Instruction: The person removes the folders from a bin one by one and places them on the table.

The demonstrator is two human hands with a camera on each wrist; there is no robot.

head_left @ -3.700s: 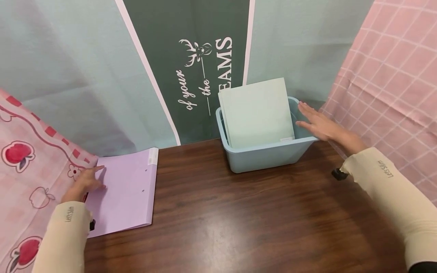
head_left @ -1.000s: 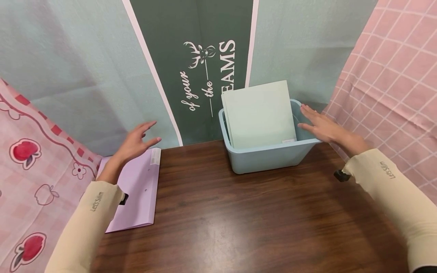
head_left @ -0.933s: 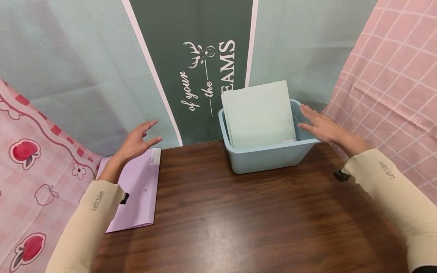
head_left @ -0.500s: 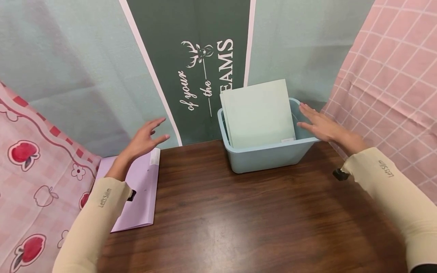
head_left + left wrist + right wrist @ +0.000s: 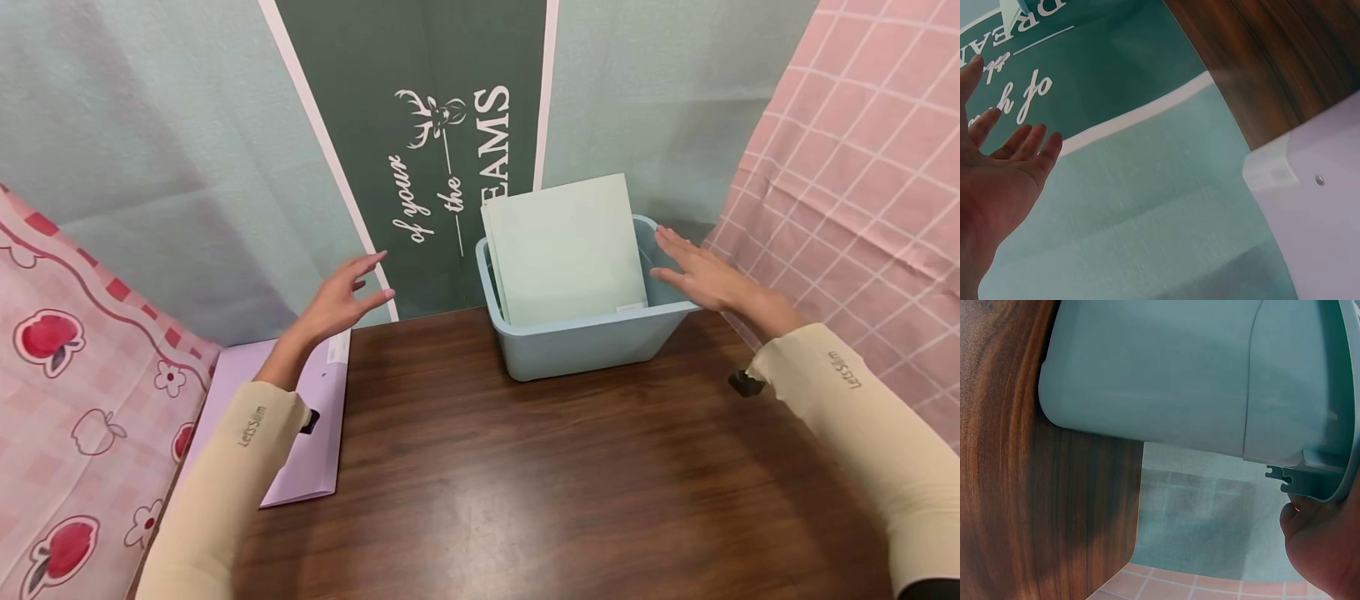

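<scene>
My left hand point(image 5: 337, 304) is raised with fingers spread, holding nothing, in front of the backdrop and above the far end of a purple file folder point(image 5: 318, 433). The folder lies flat on the table at left, partly covered by my forearm; its white label point(image 5: 1270, 167) shows in the left wrist view. My right hand point(image 5: 705, 271) rests at the right rim of a light blue plastic bin point(image 5: 592, 346), fingers extended. In the right wrist view the hand point(image 5: 1325, 544) is only partly seen beside the rim. Pale green folders point(image 5: 566, 250) lean upright inside the bin.
The brown wooden table point(image 5: 480, 467) spreads between the purple folder and the bin. A green printed cloth point(image 5: 450, 50) hangs behind. An apple-patterned pink cloth point(image 5: 90, 392) borders the left side, and a pink checked cloth point(image 5: 862, 167) the right.
My left hand has lifted off the purple folder and moved right and away toward the backdrop, still drifting right. The right hand, bin and folders have stayed put.
</scene>
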